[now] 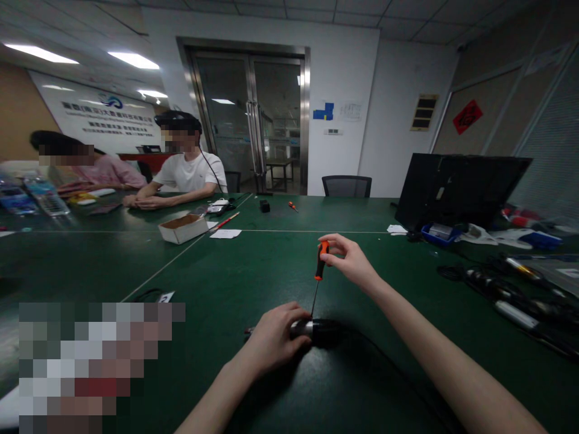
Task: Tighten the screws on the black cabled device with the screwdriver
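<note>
On the green table lies a dark and silver cylindrical tool with a black cord (326, 332), held down by my left hand (277, 337), whose fingers wrap round its silver part. My right hand (346, 256) grips an orange and black screwdriver (321, 262) by the top of its handle. The screwdriver stands nearly upright, its thin shaft running down to the silver part beside my left fingertips. Whether the tip sits in a screw is too small to tell. The left end of the cylindrical tool is mostly hidden under my left hand.
An open white box (183, 229), a paper sheet (225, 234) and another small screwdriver (293, 206) lie farther off. At right stand a monitor (456, 190), a blue tray (441, 234) and several corded tools (515, 313). Two people sit at far left; a blurred-out figure is near left.
</note>
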